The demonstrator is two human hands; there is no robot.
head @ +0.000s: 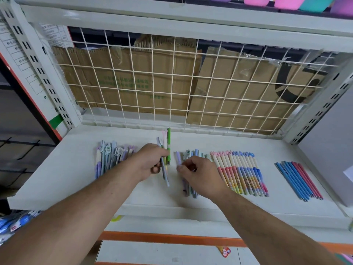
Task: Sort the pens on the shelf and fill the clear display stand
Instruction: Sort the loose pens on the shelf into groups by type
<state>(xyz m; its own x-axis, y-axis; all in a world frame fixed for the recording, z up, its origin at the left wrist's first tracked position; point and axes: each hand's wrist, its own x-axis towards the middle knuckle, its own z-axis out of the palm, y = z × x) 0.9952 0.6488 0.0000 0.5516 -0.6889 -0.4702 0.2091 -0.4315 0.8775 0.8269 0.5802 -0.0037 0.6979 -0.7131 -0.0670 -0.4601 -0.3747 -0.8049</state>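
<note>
On the white shelf lie several groups of pens. My left hand grips a small bunch of pens, among them a green one, a pale blue one and one with a pink top, held nearly upright above the shelf. My right hand pinches the lower end of a lilac pen at the left edge of a pastel pile that it partly covers. Left of my hands lies a blue and purple pile with charm tops. No clear display stand is in view.
A row of pink-to-blue gradient pens lies right of my right hand, and thin blue and pink pens lie further right. A white wire grid with cardboard behind closes the shelf's back. Coloured tubs stand on the upper shelf.
</note>
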